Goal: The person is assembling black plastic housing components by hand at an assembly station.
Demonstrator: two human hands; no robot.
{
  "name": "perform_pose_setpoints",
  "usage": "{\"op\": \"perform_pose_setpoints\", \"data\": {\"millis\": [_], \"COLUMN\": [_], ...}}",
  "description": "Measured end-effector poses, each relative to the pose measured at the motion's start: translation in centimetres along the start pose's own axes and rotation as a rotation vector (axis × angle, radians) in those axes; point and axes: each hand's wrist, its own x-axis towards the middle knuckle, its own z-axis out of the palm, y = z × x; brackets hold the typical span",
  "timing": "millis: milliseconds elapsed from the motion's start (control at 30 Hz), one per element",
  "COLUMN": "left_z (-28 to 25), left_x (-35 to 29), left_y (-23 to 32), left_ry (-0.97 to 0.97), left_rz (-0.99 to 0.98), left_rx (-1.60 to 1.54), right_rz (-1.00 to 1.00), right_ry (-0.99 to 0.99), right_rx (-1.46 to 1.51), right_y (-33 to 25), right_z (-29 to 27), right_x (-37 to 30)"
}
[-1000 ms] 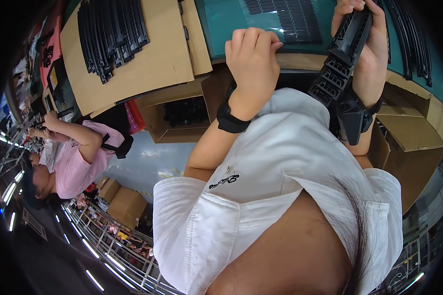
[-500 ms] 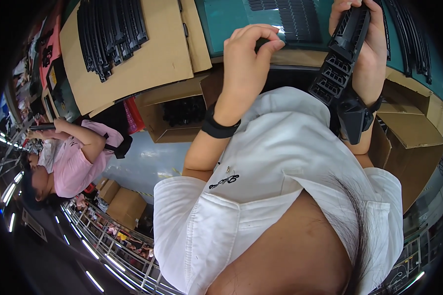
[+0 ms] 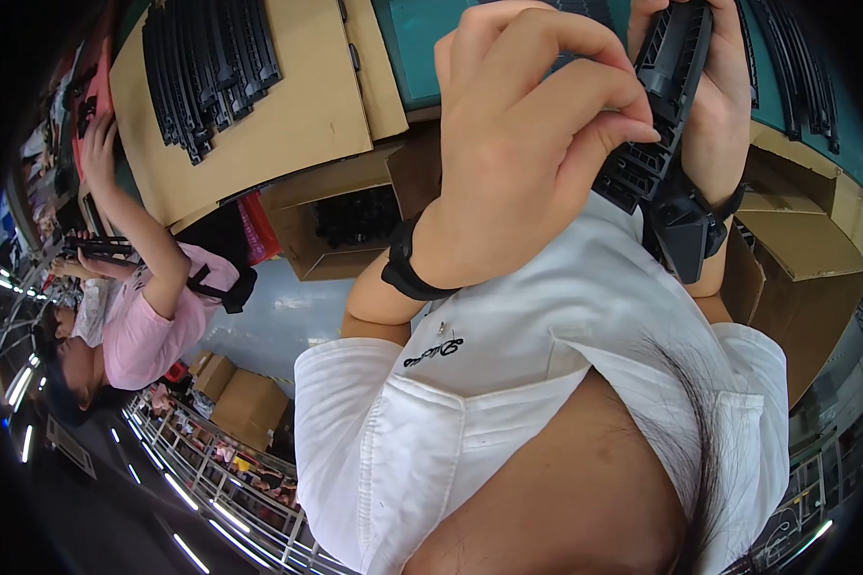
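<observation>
The right hand [image 3: 726, 105] holds a long black plastic part [image 3: 679, 67], its fingers bent around the upper end, so that the part slants down and leftward from them, its slotted lower end in front of the shirt [image 3: 547, 316]. The left hand [image 3: 518, 144] reaches across to that part: its fingers are drawn narrow, the index finger and thumb tips coming near each other right at the slots, just below the right fingers; whether they pinch a small piece there cannot be told. A black wristband [image 3: 403, 264] circles the left wrist, below and left of the left fingers, and a black angular device [image 3: 683, 235] sits at the right wrist, below the right fingers. Beyond the left fingers the green bench [image 3: 414, 57] shows, with some small dark pieces [image 3: 593, 10] on it, partly hidden by the hand. Well left of the left fingers, a cardboard sheet [image 3: 326, 96] carries a row of long black strips [image 3: 206, 77]; more dark strips [image 3: 798, 81] lie on the bench to the right of the right fingers. Below the sheet, left of the left fingers, an open box [image 3: 340, 266] contains black parts [image 3: 360, 216]; another open box [image 3: 801, 326] stands below and right of the right fingers. Far left of both hands, a co-worker in a pink shirt [image 3: 153, 335] holds dark parts [image 3: 104, 247].
</observation>
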Motion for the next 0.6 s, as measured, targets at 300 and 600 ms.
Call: {"op": "perform_pose_setpoints", "data": {"millis": [300, 600], "left_z": [0.0, -0.3], "left_x": [0.0, -0.1], "left_y": [0.2, 0.9], "left_ry": [0.033, 0.068], "left_rz": [0.13, 0.263], "left_rx": [0.093, 0.185], "right_rz": [0.013, -0.029], "right_ry": [-0.009, -0.006], "right_rx": [0.008, -0.034], "right_y": [0.2, -0.2], "right_z": [0.4, 0.2], "right_x": [-0.2, -0.3]}}
